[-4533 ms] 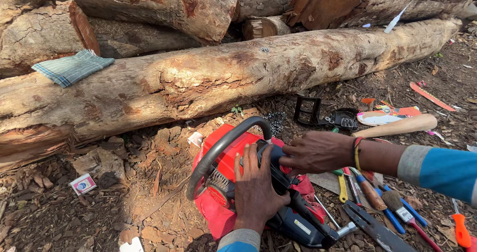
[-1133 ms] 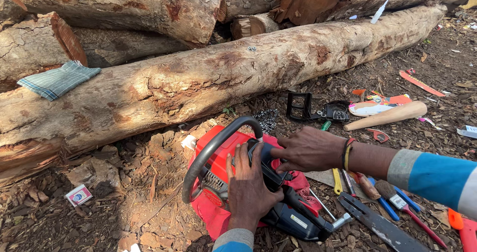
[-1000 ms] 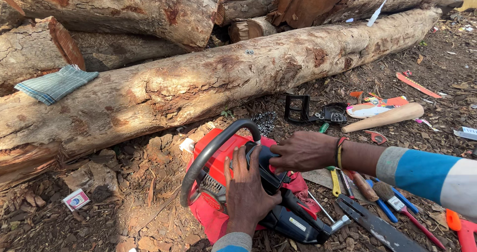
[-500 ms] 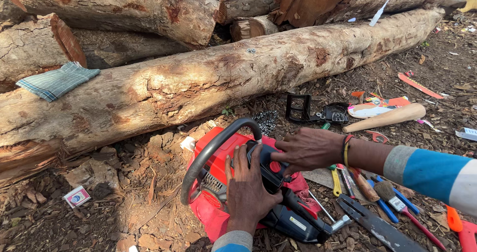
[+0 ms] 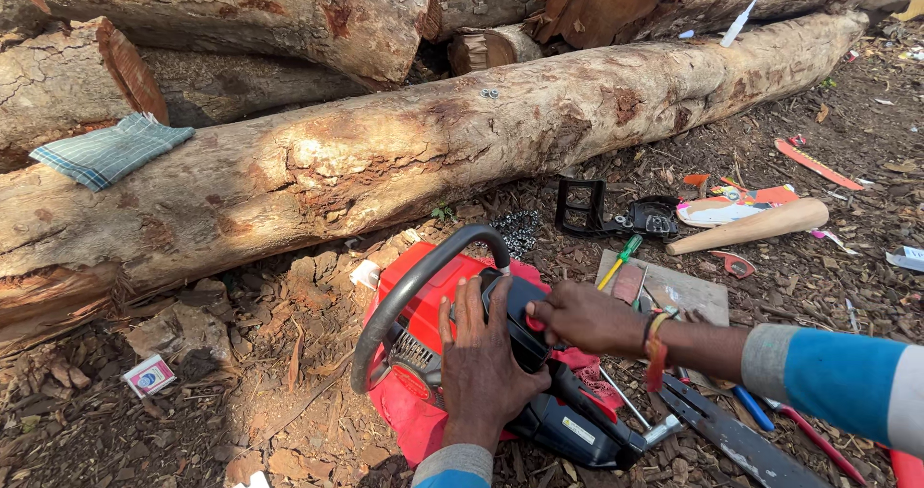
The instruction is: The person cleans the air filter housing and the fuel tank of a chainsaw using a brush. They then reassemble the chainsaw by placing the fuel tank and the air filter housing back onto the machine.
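A red and black chainsaw body (image 5: 414,372) lies on the dirt in front of me, with a curved grey front handle (image 5: 404,295) arching over it. My left hand (image 5: 486,368) lies flat on the top of the black housing, fingers pointing away. My right hand (image 5: 582,317) comes in from the right and pinches a part of the black cover near the top. A loose guide bar (image 5: 736,440) lies to the right on the ground.
A long log (image 5: 404,161) lies across just beyond the saw, with more logs (image 5: 289,16) stacked behind and a checked cloth (image 5: 111,149) on its left end. A saw chain (image 5: 515,230), a black frame part (image 5: 582,206), a wooden handle (image 5: 751,226), screwdrivers and a small box (image 5: 149,375) lie around.
My right hand has shifted a little on the black cover, and my left hand has stayed pressed on the housing. The view has drifted slightly.
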